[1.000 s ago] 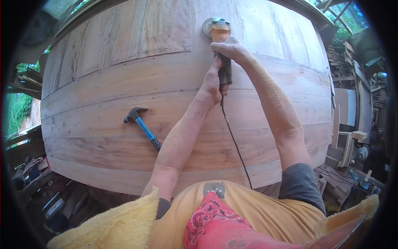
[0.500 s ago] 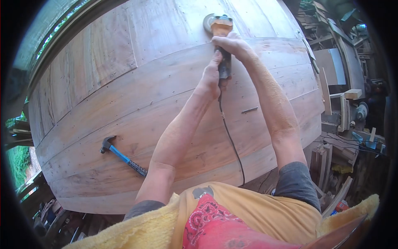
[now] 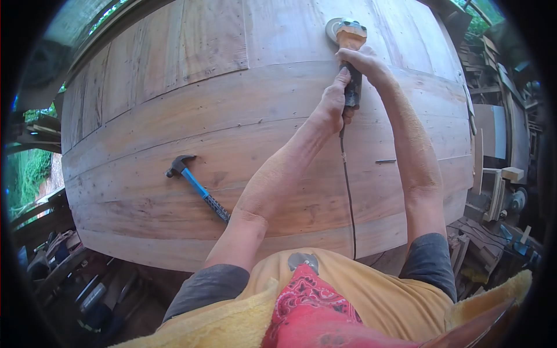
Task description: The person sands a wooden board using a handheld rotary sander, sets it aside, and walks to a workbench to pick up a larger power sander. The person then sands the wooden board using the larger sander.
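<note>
At upper right, your left hand (image 3: 335,101) and right hand (image 3: 364,60) grip the grinder (image 3: 353,82), its long axis running up-frame, right hand nearer its disc (image 3: 332,29).

The site is a partly open woodworking workshop. Indicators: a broad plank surface (image 3: 301,197), a hammer (image 3: 197,185), a corded power tool (image 3: 351,39), timber pieces (image 3: 495,194) piled at the right, and greenery (image 3: 35,174) through gaps at the left.
</note>
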### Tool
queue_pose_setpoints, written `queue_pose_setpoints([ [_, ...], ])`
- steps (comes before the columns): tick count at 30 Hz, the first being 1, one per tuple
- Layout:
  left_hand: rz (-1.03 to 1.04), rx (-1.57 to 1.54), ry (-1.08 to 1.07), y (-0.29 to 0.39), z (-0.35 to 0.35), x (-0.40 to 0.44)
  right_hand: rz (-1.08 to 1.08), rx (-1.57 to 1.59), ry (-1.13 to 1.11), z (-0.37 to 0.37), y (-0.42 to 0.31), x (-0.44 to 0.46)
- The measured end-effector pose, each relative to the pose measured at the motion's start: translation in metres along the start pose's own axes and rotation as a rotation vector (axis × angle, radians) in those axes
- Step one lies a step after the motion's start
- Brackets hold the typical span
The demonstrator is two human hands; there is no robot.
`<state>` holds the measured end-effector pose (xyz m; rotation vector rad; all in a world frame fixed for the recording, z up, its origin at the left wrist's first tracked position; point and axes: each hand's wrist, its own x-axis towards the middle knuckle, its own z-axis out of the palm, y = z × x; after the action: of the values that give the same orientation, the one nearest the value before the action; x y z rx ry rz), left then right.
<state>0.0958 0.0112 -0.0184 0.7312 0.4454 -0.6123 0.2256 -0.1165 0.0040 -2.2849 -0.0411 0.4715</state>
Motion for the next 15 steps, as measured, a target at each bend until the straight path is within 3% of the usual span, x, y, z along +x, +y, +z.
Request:
queue_pose_setpoints([
  [6,0.157,-0.111,0.102,0.034,-0.088,-0.065,-0.075,-0.073,-0.158,0.108,-0.098,0.007],
  [15,0.167,-0.119,0.162,0.038,-0.101,-0.094,-0.094,-0.139,-0.238,0.126,-0.13,-0.011],
])
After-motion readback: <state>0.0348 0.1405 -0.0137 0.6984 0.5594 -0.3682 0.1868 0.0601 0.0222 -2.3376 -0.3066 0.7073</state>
